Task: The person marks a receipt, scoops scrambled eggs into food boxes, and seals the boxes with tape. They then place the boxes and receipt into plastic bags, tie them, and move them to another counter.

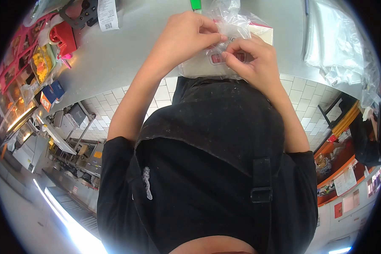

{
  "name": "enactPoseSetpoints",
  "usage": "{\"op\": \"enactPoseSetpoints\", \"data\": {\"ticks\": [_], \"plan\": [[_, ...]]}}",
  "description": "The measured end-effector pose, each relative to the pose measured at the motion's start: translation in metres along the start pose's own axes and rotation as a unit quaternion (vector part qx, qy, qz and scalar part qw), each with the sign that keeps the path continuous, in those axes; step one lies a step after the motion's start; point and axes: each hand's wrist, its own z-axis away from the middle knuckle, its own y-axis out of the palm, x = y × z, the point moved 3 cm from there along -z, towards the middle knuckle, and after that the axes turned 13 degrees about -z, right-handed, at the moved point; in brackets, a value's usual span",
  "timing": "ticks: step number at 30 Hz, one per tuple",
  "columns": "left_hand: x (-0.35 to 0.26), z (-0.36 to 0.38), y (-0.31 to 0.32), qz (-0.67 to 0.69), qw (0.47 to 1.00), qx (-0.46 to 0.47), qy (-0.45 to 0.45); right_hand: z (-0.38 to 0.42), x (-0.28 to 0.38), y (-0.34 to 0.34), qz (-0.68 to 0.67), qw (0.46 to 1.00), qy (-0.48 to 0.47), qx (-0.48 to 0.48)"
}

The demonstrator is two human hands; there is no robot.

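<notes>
Left grip [192, 34] + right grip [256, 57] pinch | crinkled clear bag [233, 26] | boxy carton [264, 33] (pale)

Grey tabletop [127, 53], white tiles [300, 91]
Orange shelving [337, 174] at one side; metal rack [84, 132], bright light strip [67, 218] opposite.

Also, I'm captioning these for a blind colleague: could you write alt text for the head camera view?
A person's left hand and right hand pinch a clear plastic bag around a printed box on a metal counter. The person wears a black apron; a paper receipt and red tape dispenser sit farther left.
</notes>
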Motion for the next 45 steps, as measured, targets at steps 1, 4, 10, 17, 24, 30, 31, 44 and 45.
{"op": "enactPoseSetpoints", "data": {"ticks": [1,4,10,17,24,30,31,44,45], "plan": [[0.0,0.0,0.0,0.0,1.0,0.0,0.0,0.001,0.0,0.0,0.0,1.0,0.0,0.0],[0.002,-0.001,0.001,0.008,1.0,0.005,0.0,0.0,-0.002,0.0,-0.022,1.0,0.014,-0.006],[-0.005,0.004,0.002,-0.036,0.999,-0.023,-0.002,0.001,-0.004,0.006,-0.023,0.999,-0.012,-0.037],[-0.002,0.049,0.004,0.093,0.993,-0.074,-0.011,0.006,-0.003,0.01,0.064,0.991,-0.1,-0.062],[0.003,0.1,0.003,0.269,0.954,-0.126,-0.048,0.005,0.0,0.007,0.082,0.977,-0.083,-0.18],[0.018,0.107,-0.014,0.251,0.965,0.069,0.022,0.009,0.003,0.021,0.226,0.96,-0.163,0.025],[0.026,0.099,-0.018,0.246,0.966,0.066,0.031,0.007,0.01,0.013,0.231,0.958,-0.169,0.019],[0.147,0.0,-0.026,0.168,0.91,-0.374,-0.057,0.057,-0.051,-0.108,-0.256,0.938,0.114,-0.203],[0.146,-0.001,-0.048,0.015,0.861,-0.505,-0.055,0.053,-0.056,-0.117,-0.261,0.936,0.104,-0.211]]}}
